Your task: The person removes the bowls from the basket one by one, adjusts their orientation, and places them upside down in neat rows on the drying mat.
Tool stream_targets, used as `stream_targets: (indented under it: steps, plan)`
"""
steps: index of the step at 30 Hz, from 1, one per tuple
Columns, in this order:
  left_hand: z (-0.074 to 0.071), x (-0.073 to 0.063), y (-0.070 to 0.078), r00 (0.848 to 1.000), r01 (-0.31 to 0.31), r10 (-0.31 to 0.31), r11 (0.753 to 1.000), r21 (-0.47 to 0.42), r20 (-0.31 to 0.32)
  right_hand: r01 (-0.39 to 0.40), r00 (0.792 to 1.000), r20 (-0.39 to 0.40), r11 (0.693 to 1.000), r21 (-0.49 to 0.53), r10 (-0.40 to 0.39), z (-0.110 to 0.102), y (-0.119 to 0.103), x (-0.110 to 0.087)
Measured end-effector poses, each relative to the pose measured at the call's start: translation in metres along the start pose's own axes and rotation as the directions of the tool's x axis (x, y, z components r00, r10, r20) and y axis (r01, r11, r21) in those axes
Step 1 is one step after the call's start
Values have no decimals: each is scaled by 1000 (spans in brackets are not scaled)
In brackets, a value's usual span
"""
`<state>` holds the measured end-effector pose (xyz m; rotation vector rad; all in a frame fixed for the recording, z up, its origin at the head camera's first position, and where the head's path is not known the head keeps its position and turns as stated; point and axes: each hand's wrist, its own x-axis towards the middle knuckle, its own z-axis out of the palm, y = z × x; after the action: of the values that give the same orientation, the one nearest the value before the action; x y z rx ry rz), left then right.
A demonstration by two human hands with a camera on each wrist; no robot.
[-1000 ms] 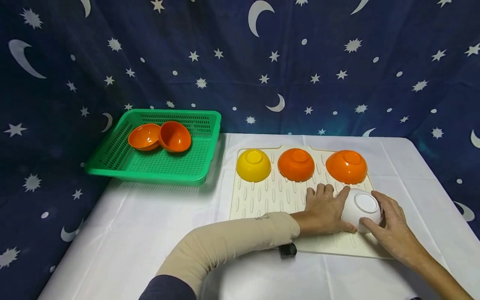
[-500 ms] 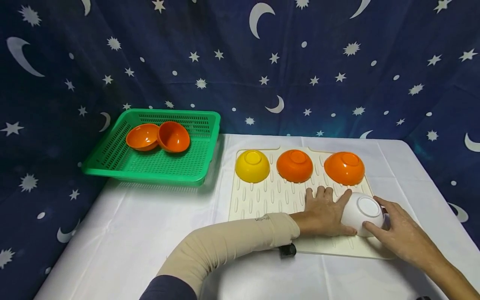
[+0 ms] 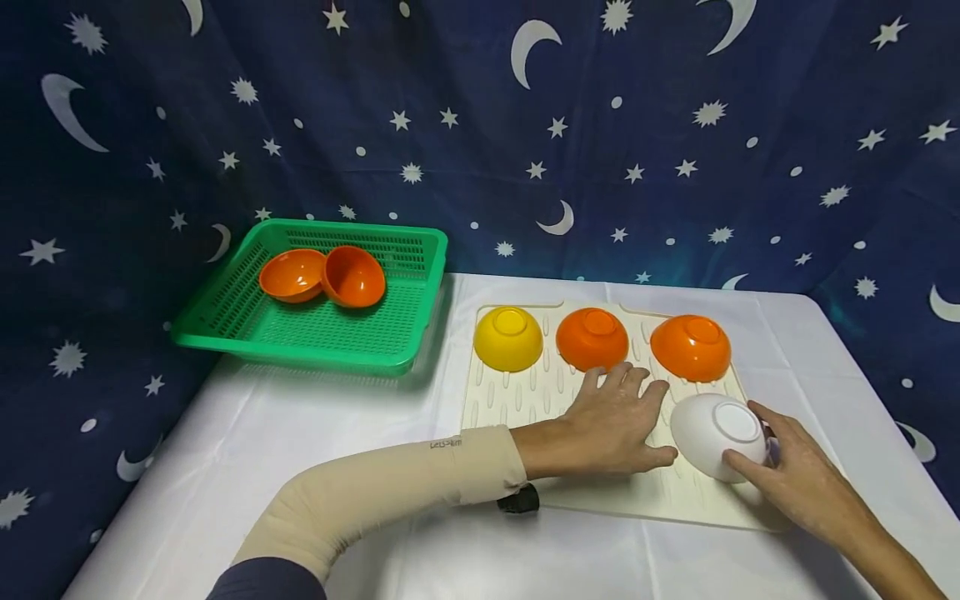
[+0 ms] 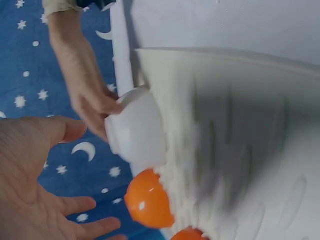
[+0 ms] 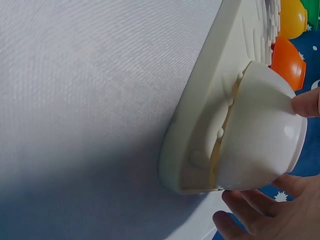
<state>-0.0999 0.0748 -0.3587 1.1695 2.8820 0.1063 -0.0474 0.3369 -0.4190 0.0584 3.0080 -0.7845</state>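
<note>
An upside-down white bowl point(image 3: 705, 437) sits at the right front of the cream ridged drying mat point(image 3: 517, 400). My right hand point(image 3: 802, 475) grips it from the right, the thumb point(image 5: 306, 104) on one side and fingers under the other. My left hand point(image 3: 603, 425) is apart from the bowl, fingers spread over the mat. The left wrist view shows a gap between this left hand point(image 4: 45, 185) and the bowl. Behind, in a row, sit a yellow bowl point(image 3: 507, 346), an orange bowl point(image 3: 592, 346) and another orange bowl point(image 3: 690, 354), all upside down.
A green slotted basket point(image 3: 405, 333) stands at the back left with two orange bowls point(image 3: 292, 277) in it. White cloth point(image 3: 360, 408) covers the table. A dark curtain point(image 3: 450, 75) with moons and stars hangs behind.
My left hand has let go of the white bowl and moved left over the mat. My right hand still holds the bowl, which has hardly moved.
</note>
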Motion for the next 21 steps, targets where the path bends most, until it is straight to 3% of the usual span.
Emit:
stream_targets:
  steps: [5, 8, 11, 14, 18, 21]
  plan:
    - [-21, -14, -11, 999, -33, 30, 997, -68, -43, 77, 991, -115, 997, 26, -74, 2, -9, -5]
    - [-28, -22, -22, 994, -45, 38, 997, -67, -98, 197, 959, -219, 978, 68, -178, 5, -20, -8]
    - [-29, -32, -36, 982, -59, 69, 996, 65, -176, 294, 920, -298, 951, 90, -256, 6, -34, -10]
    - [-27, -42, -51, 963, -66, 118, 975, 211, -242, 343, 894, -336, 935, 93, -295, 6, -47, -13]
    - [-24, -59, -74, 943, -77, 161, 957, 280, -290, 370, 885, -333, 926, 76, -326, 6, -61, -17]
    - [-25, -73, -93, 917, -90, 204, 943, 321, -342, 384, 882, -320, 921, 62, -346, 7, -69, -19]
